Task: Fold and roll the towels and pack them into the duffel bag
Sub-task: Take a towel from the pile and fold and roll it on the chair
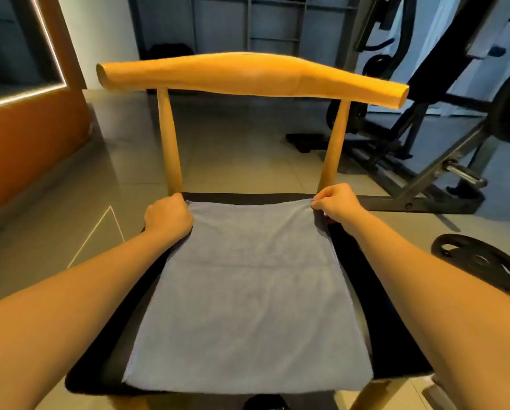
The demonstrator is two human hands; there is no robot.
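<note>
Towel: grey-blue, flat, faint crosswise crease, frame centre, on black chair seat.
Left hand: pinching far-left corner.
Right hand: pinching far-right corner.

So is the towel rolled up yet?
No, the grey towel lies spread flat on the black chair seat, with the left hand and right hand gripping its far corners.

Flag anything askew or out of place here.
Little stands out. The towel lies flat and square on the seat, left hand and right hand holding its far corners. Only a weight plate lies loose on the floor, right.
</note>
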